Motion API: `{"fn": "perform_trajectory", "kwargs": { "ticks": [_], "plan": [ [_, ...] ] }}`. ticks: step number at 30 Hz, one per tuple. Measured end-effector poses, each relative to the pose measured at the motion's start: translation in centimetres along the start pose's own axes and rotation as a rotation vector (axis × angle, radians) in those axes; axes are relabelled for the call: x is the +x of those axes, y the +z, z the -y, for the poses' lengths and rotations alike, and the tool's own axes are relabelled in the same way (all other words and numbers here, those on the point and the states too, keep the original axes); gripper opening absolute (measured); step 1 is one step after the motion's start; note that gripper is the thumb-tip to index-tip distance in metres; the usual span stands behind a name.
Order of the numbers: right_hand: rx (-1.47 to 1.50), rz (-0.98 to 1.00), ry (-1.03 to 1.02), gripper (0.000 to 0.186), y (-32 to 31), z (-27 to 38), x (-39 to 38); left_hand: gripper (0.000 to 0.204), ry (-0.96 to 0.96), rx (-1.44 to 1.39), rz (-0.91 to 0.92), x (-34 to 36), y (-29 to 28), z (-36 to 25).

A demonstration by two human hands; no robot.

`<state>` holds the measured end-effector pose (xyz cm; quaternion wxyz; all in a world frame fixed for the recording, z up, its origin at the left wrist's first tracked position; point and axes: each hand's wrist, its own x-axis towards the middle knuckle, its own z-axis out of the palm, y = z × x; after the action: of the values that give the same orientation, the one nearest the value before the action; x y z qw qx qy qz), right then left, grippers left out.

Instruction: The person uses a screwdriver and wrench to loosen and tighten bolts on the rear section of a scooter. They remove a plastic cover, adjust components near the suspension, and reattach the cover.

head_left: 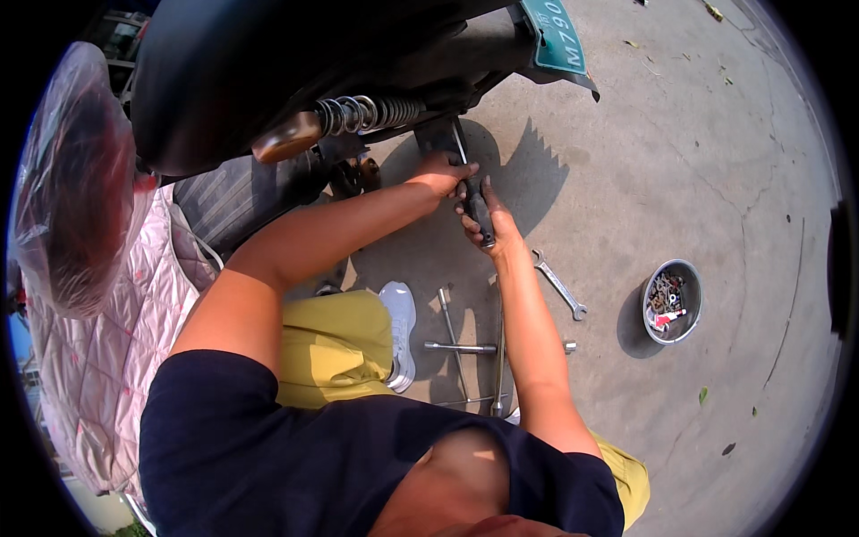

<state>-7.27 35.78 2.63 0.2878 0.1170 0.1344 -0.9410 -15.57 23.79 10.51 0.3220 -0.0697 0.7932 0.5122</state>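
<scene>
**Two-handed grip on a black-handled tool (pixel 480 217)**

The tool lies within both hands, its long axis running from between 5 and 6 o'clock at the butt to between 11 and 12 at the far end. The right hand (pixel 498 224) wraps the handle; the left hand (pixel 438 174), at about 10 to 11 o'clock from it, closes on the tool near the base of the shaft (pixel 462 143). The left is therefore nearer the working end, which meets dark parts beneath the vehicle (pixel 268 54); whether it touches them, I cannot tell. A coil spring (pixel 394 113) sits between 10 and 11 o'clock from the left hand.
</scene>
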Motion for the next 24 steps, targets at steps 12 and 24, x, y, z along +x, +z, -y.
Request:
{"fn": "perform_trajectory", "kwargs": {
  "ticks": [12, 24],
  "plan": [
    [-0.942, -0.545, -0.679, 0.042, 0.0, -5.7, -3.7, 0.022, -0.020, 0.034, 0.039, -0.9, 0.2, -0.4],
    [-0.590, -0.386, -0.531, 0.045, -1.3, -4.6, -2.6, 0.012, 0.012, -0.095, 0.357, 0.6, 0.0, 1.3]
  ]
}}
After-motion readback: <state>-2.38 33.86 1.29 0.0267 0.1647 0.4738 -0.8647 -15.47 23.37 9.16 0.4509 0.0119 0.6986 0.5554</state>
